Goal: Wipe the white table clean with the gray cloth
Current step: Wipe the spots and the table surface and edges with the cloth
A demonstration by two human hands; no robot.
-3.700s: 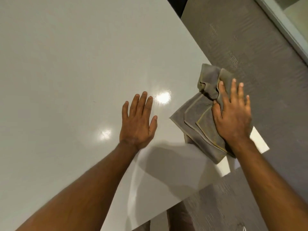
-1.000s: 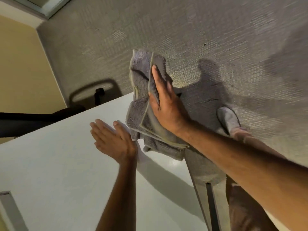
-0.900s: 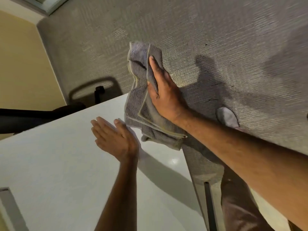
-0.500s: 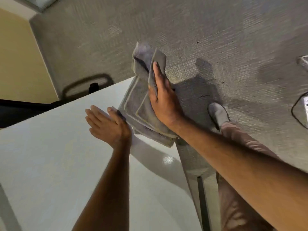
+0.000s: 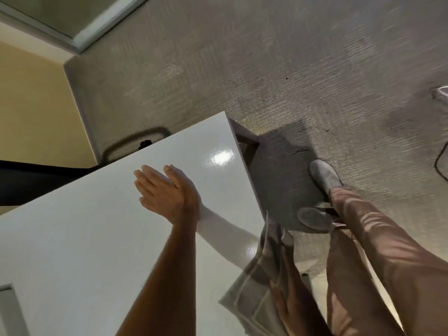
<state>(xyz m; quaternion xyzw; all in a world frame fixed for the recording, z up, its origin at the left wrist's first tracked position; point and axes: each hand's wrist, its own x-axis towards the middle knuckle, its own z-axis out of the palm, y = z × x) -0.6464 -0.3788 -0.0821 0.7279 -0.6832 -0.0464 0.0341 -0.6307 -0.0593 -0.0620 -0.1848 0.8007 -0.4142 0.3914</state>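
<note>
On white table (image 5: pixel 72 238): gray cloth (image 5: pixel 254 287), no legible writing.

The white table (image 5: pixel 80 241) has a glossy, smooth top that fills the lower left of the view, its far corner pointing toward the upper middle and its right edge running down toward the bottom. A bright glare spot sits on the top near that far corner. The gray cloth (image 5: pixel 254 297) lies bunched and folded at the table's right edge near the bottom of the view, blurred, with pale stitched hems showing along its folds; part of it rests on the tabletop and a strip of it reaches up along the edge
</note>
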